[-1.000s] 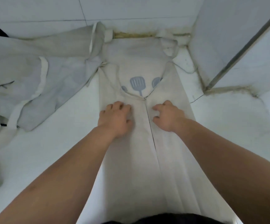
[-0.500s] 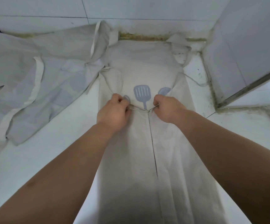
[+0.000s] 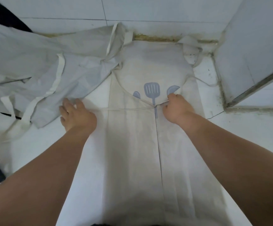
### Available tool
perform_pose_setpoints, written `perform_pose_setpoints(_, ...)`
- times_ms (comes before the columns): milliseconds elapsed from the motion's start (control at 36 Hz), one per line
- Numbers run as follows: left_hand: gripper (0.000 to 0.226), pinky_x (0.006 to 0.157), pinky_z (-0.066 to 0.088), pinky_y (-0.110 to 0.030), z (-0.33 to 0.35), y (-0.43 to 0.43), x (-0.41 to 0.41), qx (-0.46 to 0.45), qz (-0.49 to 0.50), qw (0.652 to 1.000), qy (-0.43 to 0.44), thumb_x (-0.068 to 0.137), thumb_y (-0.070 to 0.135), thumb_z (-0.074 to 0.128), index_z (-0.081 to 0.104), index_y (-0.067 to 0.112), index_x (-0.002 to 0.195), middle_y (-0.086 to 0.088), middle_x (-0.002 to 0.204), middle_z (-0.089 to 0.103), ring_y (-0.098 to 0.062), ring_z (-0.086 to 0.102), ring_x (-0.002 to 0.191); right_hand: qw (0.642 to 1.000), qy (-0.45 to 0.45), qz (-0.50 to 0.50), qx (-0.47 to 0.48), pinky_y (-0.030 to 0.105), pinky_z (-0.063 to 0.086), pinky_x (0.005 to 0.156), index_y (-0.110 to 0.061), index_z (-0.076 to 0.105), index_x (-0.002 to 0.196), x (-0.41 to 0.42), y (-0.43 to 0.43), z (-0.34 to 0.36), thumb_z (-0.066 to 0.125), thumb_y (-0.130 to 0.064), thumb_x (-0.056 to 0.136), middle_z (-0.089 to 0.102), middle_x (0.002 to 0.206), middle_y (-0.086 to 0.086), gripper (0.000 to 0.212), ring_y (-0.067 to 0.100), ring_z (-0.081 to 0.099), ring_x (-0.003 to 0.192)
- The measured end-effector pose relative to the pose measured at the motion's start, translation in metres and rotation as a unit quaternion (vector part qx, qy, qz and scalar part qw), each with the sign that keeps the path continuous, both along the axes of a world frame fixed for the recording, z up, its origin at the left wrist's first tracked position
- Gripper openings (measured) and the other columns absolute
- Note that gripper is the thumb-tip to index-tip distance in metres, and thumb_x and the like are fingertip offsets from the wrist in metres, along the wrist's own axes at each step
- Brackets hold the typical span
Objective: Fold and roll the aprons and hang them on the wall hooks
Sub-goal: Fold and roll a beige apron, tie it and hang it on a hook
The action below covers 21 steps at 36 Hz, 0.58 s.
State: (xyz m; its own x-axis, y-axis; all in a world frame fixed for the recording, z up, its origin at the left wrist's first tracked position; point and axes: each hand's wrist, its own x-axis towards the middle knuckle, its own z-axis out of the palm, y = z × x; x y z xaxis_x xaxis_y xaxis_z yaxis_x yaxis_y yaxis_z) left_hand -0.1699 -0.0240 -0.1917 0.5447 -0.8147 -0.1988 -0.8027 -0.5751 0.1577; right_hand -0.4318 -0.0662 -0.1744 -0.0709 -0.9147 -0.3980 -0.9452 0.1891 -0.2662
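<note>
- The grey apron (image 3: 42, 75) lies crumpled on the white floor (image 3: 246, 136) at far left, its pale straps tangled over it. It is soft and floppy, so I judge it will need spreading flat before any fold will hold.
- My left hand (image 3: 77, 115) hovers just beside that apron's near edge. Its fingers (image 3: 66, 103) are spread wide and grip nothing that I can see. The motion blur keeps me from telling whether the palm touches the floor.
- A thin waist tie (image 3: 126, 109) runs taut across the cloth from near my left wrist toward the centre seam. It looks light and slippery and is likely to slide loose, so I would tuck it inside before rolling.
- The cream apron (image 3: 132, 152) lies flat in front of me with its bib towards the wall. Both side flaps are folded in and meet along a centre line. The fabric is thin, limp and easy to crease. The best hold is at the folded edges, near the corners, so the layers move together.
- The spatula print (image 3: 152, 92) shows in the open gap above the flaps.
- My right hand (image 3: 176, 108) rests on the right flap, and its fingers (image 3: 171, 97) are curled in and pinch that flap's upper edge beside the print.
</note>
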Motion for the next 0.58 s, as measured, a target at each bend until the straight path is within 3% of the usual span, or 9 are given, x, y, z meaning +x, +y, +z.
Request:
perform_pose_setpoints(111, 0.067, 0.117, 0.005, -0.049, 0.011, 0.002, -0.024, -0.038, -0.057, 0.998, -0.014, 0.094, 0.017, 0.048, 0.016, 0.017, 0.152, -0.013, 0.160, -0.005, -0.036, -0.004, 0.146, 0.999, 0.026, -0.030, 0.006, 0.036, 0.042, 0.093, -0.009, 0.041, 0.131, -0.011, 0.007, 0.004, 0.043, -0.017, 0.092, 0.045, 0.133, 0.012, 0.040, 0.031, 0.049, 0.121)
perform_pose_setpoints(194, 0.059, 0.116, 0.009, -0.044, 0.021, 0.006, -0.056, -0.058, -0.197, 0.979, 0.012, 0.098, 0.033, 0.042, 0.020, 0.021, 0.152, -0.010, 0.161, 0.000, -0.030, 0.002, 0.147, 0.998, 0.035, -0.048, 0.009, 0.034, 0.042, 0.085, -0.010, 0.044, 0.127, -0.020, 0.013, 0.006, 0.043, -0.015, 0.090, 0.049, 0.128, 0.010, 0.037, 0.030, 0.052, 0.116)
perform_pose_setpoints(278, 0.063, 0.118, 0.001, -0.046, 0.015, 0.013, -0.084, 0.066, -0.322, 0.942, 0.063, 0.097, 0.055, 0.028, 0.006, 0.035, 0.153, -0.002, 0.161, -0.013, -0.025, -0.010, 0.148, 0.998, 0.047, -0.048, 0.009, 0.035, 0.042, 0.085, -0.011, 0.047, 0.123, -0.031, 0.020, 0.009, 0.044, -0.016, 0.090, 0.050, 0.126, 0.009, 0.034, 0.030, 0.052, 0.116)
perform_pose_setpoints(333, 0.066, 0.117, -0.003, -0.053, 0.004, 0.016, -0.090, 0.161, -0.336, 0.927, 0.041, 0.094, 0.064, 0.020, -0.006, 0.040, 0.151, 0.001, 0.159, -0.022, -0.027, -0.019, 0.146, 0.997, 0.065, -0.049, 0.009, 0.036, 0.041, 0.087, -0.011, 0.048, 0.123, -0.043, 0.024, 0.011, 0.045, -0.018, 0.090, 0.051, 0.126, 0.009, 0.033, 0.030, 0.051, 0.117)
perform_pose_setpoints(417, 0.069, 0.114, -0.006, -0.059, -0.003, 0.019, -0.089, 0.193, -0.326, 0.925, 0.006, 0.092, 0.068, 0.016, -0.017, 0.043, 0.147, 0.000, 0.156, -0.029, -0.030, -0.023, 0.144, 0.993, 0.096, -0.073, 0.018, 0.037, 0.042, 0.089, -0.010, 0.048, 0.124, -0.062, 0.028, 0.011, 0.044, -0.017, 0.090, 0.051, 0.126, 0.009, 0.035, 0.031, 0.050, 0.118)
perform_pose_setpoints(500, 0.072, 0.113, -0.009, -0.060, 0.001, 0.017, -0.091, 0.198, -0.320, 0.927, -0.020, 0.091, 0.071, 0.016, -0.018, 0.042, 0.147, -0.003, 0.155, -0.032, -0.031, -0.027, 0.143, 0.988, 0.087, -0.126, 0.027, 0.045, 0.040, 0.096, -0.011, 0.031, 0.137, -0.083, 0.034, 0.006, 0.045, -0.017, 0.091, 0.038, 0.137, 0.014, 0.049, 0.036, 0.042, 0.124)
perform_pose_setpoints(583, 0.073, 0.112, -0.010, -0.060, 0.006, 0.014, -0.094, 0.204, -0.326, 0.922, -0.044, 0.091, 0.071, 0.016, -0.018, 0.040, 0.148, -0.005, 0.153, -0.035, -0.031, -0.029, 0.142, 0.985, 0.056, -0.161, 0.026, 0.047, 0.039, 0.097, -0.022, 0.005, 0.149, -0.092, 0.041, 0.006, 0.046, -0.014, 0.091, 0.028, 0.145, 0.018, 0.071, 0.041, 0.041, 0.125)
